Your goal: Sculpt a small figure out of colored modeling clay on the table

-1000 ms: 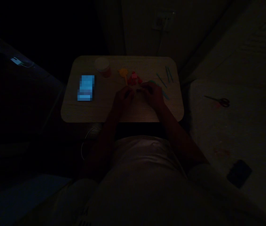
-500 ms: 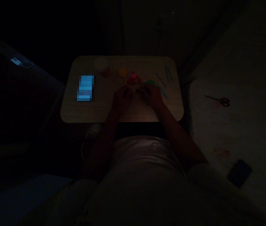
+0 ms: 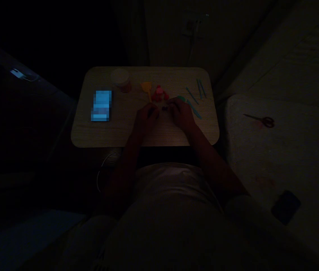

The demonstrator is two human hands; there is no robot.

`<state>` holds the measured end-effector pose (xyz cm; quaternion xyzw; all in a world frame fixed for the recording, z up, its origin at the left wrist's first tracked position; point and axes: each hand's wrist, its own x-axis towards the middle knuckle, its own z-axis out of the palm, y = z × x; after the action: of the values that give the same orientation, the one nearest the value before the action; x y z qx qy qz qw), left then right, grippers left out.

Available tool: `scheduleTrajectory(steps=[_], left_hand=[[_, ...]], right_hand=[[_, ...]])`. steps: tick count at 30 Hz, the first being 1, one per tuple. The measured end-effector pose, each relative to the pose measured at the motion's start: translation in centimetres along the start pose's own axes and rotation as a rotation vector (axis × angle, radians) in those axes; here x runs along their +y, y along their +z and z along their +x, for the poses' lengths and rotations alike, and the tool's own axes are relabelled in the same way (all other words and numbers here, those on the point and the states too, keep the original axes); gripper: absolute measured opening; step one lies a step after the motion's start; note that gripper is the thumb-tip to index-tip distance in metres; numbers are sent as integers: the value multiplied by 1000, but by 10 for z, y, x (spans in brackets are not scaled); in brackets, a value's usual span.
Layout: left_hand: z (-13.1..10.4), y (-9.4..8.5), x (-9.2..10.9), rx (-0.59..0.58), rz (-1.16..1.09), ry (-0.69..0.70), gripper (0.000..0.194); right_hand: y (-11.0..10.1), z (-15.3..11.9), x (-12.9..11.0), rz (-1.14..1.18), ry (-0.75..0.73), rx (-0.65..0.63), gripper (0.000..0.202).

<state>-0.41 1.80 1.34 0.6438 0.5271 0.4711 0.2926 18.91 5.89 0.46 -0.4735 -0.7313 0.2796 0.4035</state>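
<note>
The light is very dim. My left hand (image 3: 147, 116) rests over the small wooden table (image 3: 105, 135) with its fingers curled together; what they hold, if anything, is hidden. Opposite it, my right hand (image 3: 181, 113) has its index finger stretched out and apart from the thumb. A small dark piece (image 3: 164, 108) lies by the right fingertips, between both hands. Just beyond is a red lumpy figure (image 3: 159, 93), perhaps of modelling clay. The handle of an orange-yellow scoop-like tool (image 3: 146, 87) points toward my left fingers. Something green (image 3: 181, 98) shows behind my right hand.
A lidded tub (image 3: 120, 78) and a lit, blurred-out phone-like screen (image 3: 101, 106) stand at the left. Blue sticks (image 3: 201, 89) and a blue knife-like tool (image 3: 194, 109) lie at the right. Scissors (image 3: 267, 122) and a dark flat object (image 3: 286, 207) lie on the pale surface beside the table.
My right fingers have lifted and drawn slightly apart, so the small dark piece shows more clearly. My left hand has hardly moved. The whole view has shifted slightly.
</note>
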Motion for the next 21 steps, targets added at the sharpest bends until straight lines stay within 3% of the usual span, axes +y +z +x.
scheduleTrajectory(steps=[9,21], left_hand=[[0,-1,3,-14,4,4,27],[-1,-1,3,2,-9,-7,28]], right_hand=[[1,0,-1,-28,5,-50,33],[1,0,0,-66,-20,-13,26]])
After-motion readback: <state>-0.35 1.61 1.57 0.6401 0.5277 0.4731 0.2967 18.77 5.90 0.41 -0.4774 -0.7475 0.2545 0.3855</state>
